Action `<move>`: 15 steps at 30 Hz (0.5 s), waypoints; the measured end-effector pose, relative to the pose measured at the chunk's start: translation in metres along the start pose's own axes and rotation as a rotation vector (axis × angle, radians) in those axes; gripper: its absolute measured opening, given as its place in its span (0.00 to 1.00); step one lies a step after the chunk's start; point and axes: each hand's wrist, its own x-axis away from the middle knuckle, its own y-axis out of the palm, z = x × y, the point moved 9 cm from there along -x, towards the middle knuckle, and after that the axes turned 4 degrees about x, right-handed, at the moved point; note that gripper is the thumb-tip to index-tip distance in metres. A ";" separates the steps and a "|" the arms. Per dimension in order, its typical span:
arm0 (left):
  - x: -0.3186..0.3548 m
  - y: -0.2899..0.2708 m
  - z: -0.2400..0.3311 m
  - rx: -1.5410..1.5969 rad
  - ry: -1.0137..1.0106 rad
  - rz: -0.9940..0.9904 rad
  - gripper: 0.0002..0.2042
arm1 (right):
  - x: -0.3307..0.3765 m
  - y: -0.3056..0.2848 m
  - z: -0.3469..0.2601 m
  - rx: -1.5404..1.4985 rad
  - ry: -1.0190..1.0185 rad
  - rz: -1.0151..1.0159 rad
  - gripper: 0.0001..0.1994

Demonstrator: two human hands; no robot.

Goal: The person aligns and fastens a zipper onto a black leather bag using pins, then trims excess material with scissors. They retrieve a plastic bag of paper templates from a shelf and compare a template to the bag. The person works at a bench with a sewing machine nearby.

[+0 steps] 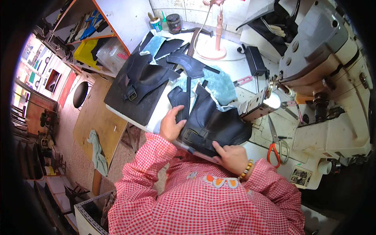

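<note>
A black leather boot upper (213, 119) with a buckle strap lies on the white sewing table (243, 72) in front of me, its front end at the post of the grey sewing machine (317, 51). My left hand (171, 124) grips its left edge, thumb on the leather. On its lower right edge my right hand (231, 156) presses down with fingers curled over the leather. I wear a beaded bracelet on the right wrist. Light blue fleece lining (223, 84) shows under the upper.
More black leather pieces (143, 76) lie stacked on a dark mat at the table's left. Orange-handled scissors (276, 147) rest right of my right hand. A pink lamp stand (213, 49), a black box (255, 60) and small pots stand at the back.
</note>
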 end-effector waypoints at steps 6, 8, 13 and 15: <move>0.051 0.031 0.015 0.114 0.086 -0.163 0.26 | 0.048 -0.020 0.023 0.092 0.066 -0.107 0.23; 0.051 0.022 0.018 0.110 0.138 -0.136 0.26 | 0.041 -0.040 0.006 -0.018 0.018 0.073 0.23; 0.049 -0.001 0.010 -0.019 0.091 -0.143 0.27 | -0.017 -0.037 -0.038 -0.092 -0.036 0.279 0.24; 0.048 -0.004 0.011 0.092 0.111 -0.180 0.28 | -0.047 -0.022 -0.037 -0.057 -0.017 0.312 0.21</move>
